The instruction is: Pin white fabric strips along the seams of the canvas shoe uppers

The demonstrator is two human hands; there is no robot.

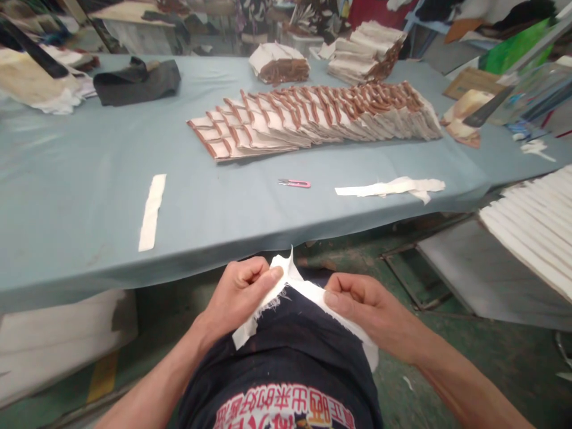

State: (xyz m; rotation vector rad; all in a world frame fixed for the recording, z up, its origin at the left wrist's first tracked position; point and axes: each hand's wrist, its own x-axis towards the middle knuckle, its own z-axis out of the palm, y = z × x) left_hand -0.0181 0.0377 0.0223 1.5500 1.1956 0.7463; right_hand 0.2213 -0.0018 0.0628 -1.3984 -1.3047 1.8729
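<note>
- Head view: in front of the blue-grey cloth-covered counter (89,238), left hand (248,283) and right hand (361,301) each pinch a frayed white fabric piece (308,291).
- It seems partly torn, the rest left joined.
- On the counter, a narrow white fabric strip (152,211) looks finished.

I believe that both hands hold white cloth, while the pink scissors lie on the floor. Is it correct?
Not quite: the head view shows the pink scissors lying on the table, not on the floor. The left hand and right hand do hold white cloth.
</note>
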